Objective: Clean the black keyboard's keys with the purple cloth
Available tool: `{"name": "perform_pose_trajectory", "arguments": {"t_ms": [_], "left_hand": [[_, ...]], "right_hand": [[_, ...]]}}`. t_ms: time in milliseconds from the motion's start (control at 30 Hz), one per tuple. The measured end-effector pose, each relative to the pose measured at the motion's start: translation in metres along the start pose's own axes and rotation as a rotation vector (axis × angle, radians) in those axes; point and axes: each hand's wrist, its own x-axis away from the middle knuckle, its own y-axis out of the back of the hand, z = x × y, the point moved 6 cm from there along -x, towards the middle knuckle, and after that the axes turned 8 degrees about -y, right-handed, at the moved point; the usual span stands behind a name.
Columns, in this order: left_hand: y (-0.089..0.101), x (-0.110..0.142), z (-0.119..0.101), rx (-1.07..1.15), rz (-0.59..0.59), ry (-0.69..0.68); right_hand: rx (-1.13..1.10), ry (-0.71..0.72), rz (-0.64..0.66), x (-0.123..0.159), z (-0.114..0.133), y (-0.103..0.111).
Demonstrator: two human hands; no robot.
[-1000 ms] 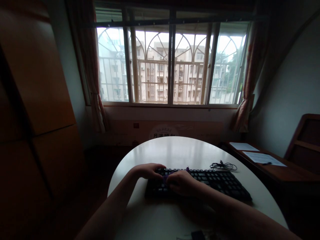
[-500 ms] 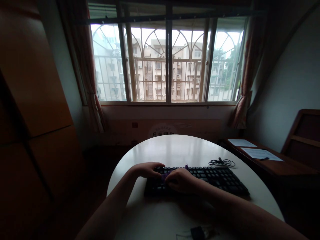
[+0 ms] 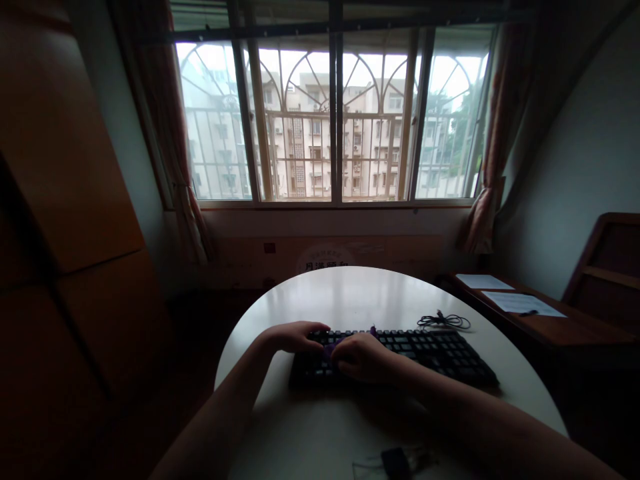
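A black keyboard (image 3: 425, 350) lies across the white round table (image 3: 320, 293). My left hand (image 3: 299, 337) rests at its left end, fingers along the far edge and thumb over the keys, holding the keyboard. Beside it, my right hand (image 3: 363, 357) is closed around a purple cloth (image 3: 330, 348) pressed on the left-hand keys. Most of the cloth is hidden in the fist; a small purple tip shows beyond the knuckles. A coiled black cable (image 3: 444, 322) lies behind the keyboard's right part.
Near the front edge of view, a small dark object (image 3: 395, 463) with thin, blurred pieces around it lies on the table. To the right, a wooden surface (image 3: 595, 330) bears papers (image 3: 523, 303) and a dark pen-like item. A window with curtains is behind, a wooden cabinet (image 3: 100, 200) left.
Both hands stay almost in place, the right one still on the cloth over the same keys. The whole view has shifted very slightly.
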Motion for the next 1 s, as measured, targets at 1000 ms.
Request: {"name": "perform_pose_trajectory", "arguments": {"t_ms": [1000], "left_hand": [[0.0009, -0.0009, 0.0067, -0.032, -0.017, 0.023]], "right_hand": [[0.005, 0.016, 0.002, 0.0004, 0.0027, 0.0010]]}}
